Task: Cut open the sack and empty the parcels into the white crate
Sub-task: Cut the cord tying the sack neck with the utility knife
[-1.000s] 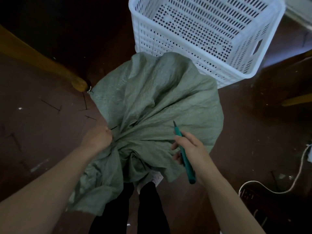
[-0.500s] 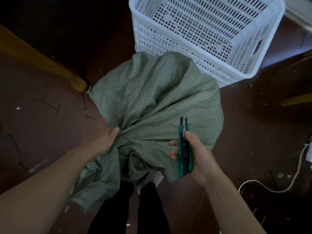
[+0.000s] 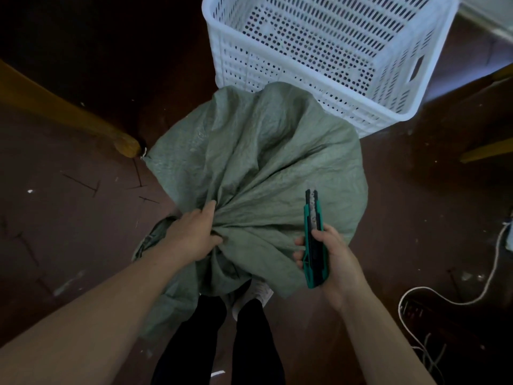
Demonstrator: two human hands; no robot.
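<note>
A bulging grey-green woven sack (image 3: 258, 162) stands on the floor in front of my legs, its neck bunched toward me. My left hand (image 3: 191, 234) grips the gathered neck from the left side. In my right hand (image 3: 331, 259) is a teal utility knife (image 3: 313, 240), held upright just right of the neck, its tip pointing away from me over the sack. The white perforated crate (image 3: 399, 79) sits just behind the sack, tilted, with its inside showing nothing. No parcels are visible; the sack hides its contents.
A wooden furniture leg (image 3: 122, 143) ends at the sack's left corner. Another wooden piece (image 3: 485, 151) lies at the right. A white cable (image 3: 483, 276) and a dark power strip (image 3: 416, 309) lie on the dark red floor at lower right.
My right hand turned the knife from pointing at the sack to upright with its flat side toward me. My left hand shifted its hold on the gathered neck.
</note>
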